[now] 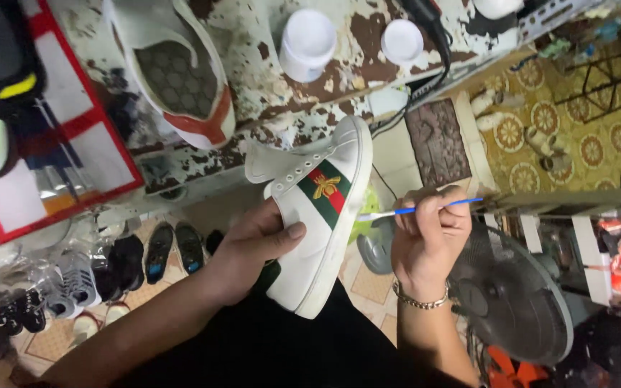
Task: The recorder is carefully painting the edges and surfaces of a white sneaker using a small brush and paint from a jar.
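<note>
Close to my left hand (253, 248), which is wrapped tight around the heel half of the white sneaker (318, 215), I see free air on both sides of the shoe. Below the grip there is only my dark lap, and the sole edge runs open toward my right hand. My thumb lies across the side panel, the other fingers are hidden behind the shoe.

The sneaker is held up between my two hands, toe pointing away from me and a little tilted. It is white leather with a green and red stripe on the side and a small gold insect figure on the stripe. The lace holes are empty.

My right hand (429, 233) is closed like a fist around a thin blue brush (425, 208), with a metal bracelet (420, 300) on the wrist. The pale tip of the brush touches the sole edge just beside the stripe. A grey fan (515, 298) stands right under this hand, so the room there is small.

Further beyond the grip is the edge of a stained worktable (282, 108), bearing another white shoe (181, 72) and two white cups (309, 43). Pairs of shoes (109, 266) lie on the floor far left of my left hand.
</note>
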